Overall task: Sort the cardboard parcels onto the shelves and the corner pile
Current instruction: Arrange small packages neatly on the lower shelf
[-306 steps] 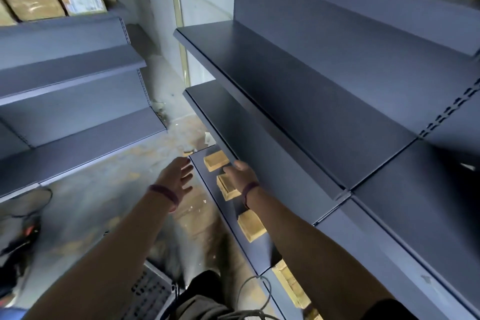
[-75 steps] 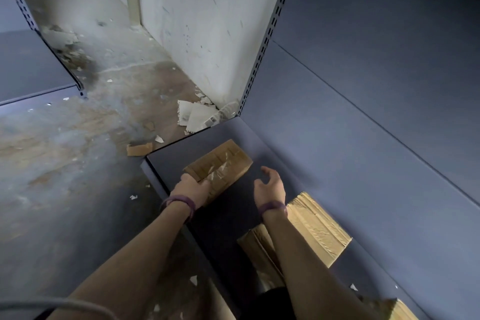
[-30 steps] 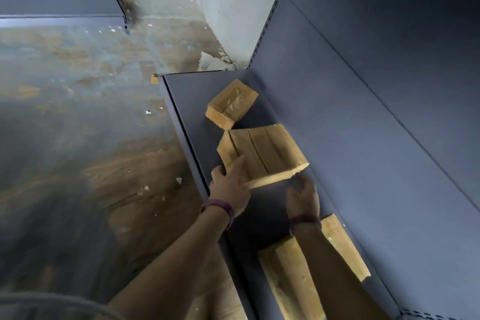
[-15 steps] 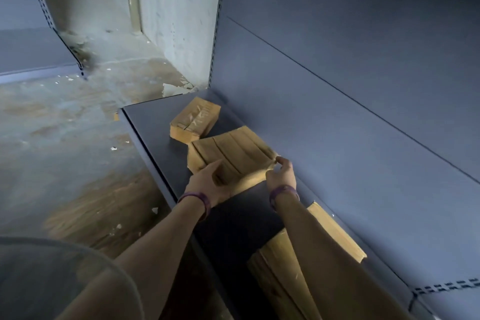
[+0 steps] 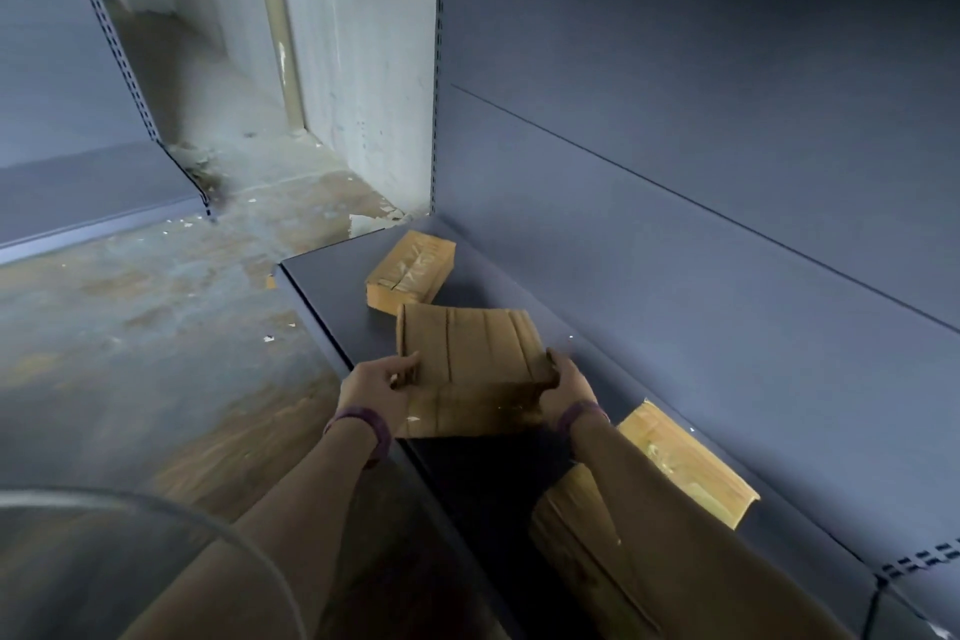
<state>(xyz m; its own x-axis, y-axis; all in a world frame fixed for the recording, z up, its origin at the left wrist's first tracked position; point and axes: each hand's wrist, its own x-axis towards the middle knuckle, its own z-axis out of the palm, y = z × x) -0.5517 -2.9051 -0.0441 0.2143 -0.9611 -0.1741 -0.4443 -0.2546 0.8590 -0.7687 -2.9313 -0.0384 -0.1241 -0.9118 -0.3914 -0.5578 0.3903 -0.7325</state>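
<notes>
head cam looking down at the bottom shelf (image 5: 332, 283) of a dark grey rack. both hands are on one cardboard parcel (image 5: 467, 353), a flat ribbed one, held low over the front part of the shelf. can't tell if its underside touches the shelf or not. left hand (image 5: 376, 387) has its grip curled round the left edge, thumb on top. right hand (image 5: 569, 387) grips the near right corner, fingers wrapped round it. purple wristbands (image 5: 363, 424) on both wrists. just behind it, at the far end of the shelf by the back panel (image 5: 675, 276), sits a smaller taped parcel (image 5: 410, 270). a bigger parcel (image 5: 685, 463) lies closer to the camera against the back panel, partly hidden by the right forearm (image 5: 649, 509). stained concrete floor (image 5: 130, 327) on the left, with a few paper scraps (image 5: 268, 339).
</notes>
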